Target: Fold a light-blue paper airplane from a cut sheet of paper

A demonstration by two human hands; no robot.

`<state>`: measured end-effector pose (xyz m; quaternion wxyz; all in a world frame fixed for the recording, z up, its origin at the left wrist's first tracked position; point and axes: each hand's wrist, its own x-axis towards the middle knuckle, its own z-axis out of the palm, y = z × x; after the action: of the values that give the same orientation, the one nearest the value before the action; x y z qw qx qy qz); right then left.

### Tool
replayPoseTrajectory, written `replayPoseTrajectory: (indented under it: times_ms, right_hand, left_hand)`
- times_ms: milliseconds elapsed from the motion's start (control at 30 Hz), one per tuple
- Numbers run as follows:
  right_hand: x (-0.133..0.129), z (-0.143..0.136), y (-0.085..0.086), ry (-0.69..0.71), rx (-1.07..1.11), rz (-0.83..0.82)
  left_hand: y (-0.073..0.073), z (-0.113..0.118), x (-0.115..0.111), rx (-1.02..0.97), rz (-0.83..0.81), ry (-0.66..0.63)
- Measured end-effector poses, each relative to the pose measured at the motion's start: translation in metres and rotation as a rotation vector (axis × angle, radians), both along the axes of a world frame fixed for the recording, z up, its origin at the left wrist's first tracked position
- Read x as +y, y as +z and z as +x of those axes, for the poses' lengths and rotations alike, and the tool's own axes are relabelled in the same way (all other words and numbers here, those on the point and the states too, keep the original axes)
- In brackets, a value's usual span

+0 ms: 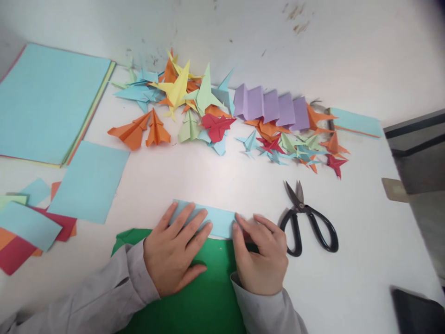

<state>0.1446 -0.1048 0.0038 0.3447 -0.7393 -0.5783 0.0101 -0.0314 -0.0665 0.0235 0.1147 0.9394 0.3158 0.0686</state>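
A light blue paper strip (221, 222) lies on the white table, just beyond a green surface (212, 297) at the near edge. My left hand (177, 248) rests flat over the strip's left part, its fingers spread. At the strip's right end, my right hand (262, 255) pinches the edge between thumb and index finger, with the other fingers curled. Black-handled scissors (301, 208) lie with their blades apart, just right of my right hand.
Folded paper shapes (177, 88) in several colours line the wall side, beside a pleated purple paper (271, 107). Blue sheets (52, 102) and paper scraps (31, 222) lie at the left. A dark object (417, 313) sits at the near right corner.
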Motion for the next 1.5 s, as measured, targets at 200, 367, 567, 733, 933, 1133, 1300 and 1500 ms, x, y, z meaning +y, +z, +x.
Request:
replayPoseTrajectory:
  times_ms: [200,367,567,733,933,1133,1300,1500]
  right_hand:
    - [0.000,0.000,0.000,0.005,-0.006,0.002]
    - [0.000,0.000,0.000,0.009,-0.008,0.008]
    - [0.000,0.000,0.000,0.003,-0.020,-0.001]
    - [-0.001,0.000,0.000,0.003,-0.006,0.009]
    - [-0.001,-0.001,0.000,0.001,-0.003,0.008]
    - [-0.001,-0.001,-0.001,0.002,-0.010,0.007]
    - [0.000,0.000,-0.001,0.016,-0.019,0.015]
    - [0.000,-0.001,0.000,0.018,-0.020,0.017]
  left_hand:
    - [0.001,0.000,0.001,0.009,0.003,0.003]
    - [0.002,0.002,-0.004,-0.010,0.053,0.024]
    - [0.002,0.004,-0.017,-0.021,0.039,0.070]
    - [0.003,0.004,-0.016,0.007,-0.013,0.095]
    - [0.002,0.003,-0.015,0.016,-0.021,0.086]
    - [0.002,0.003,-0.016,0.023,-0.022,0.083]
    - [0.002,0.003,-0.015,0.022,-0.023,0.085]
    - [0.003,0.003,-0.013,0.032,-0.031,0.079]
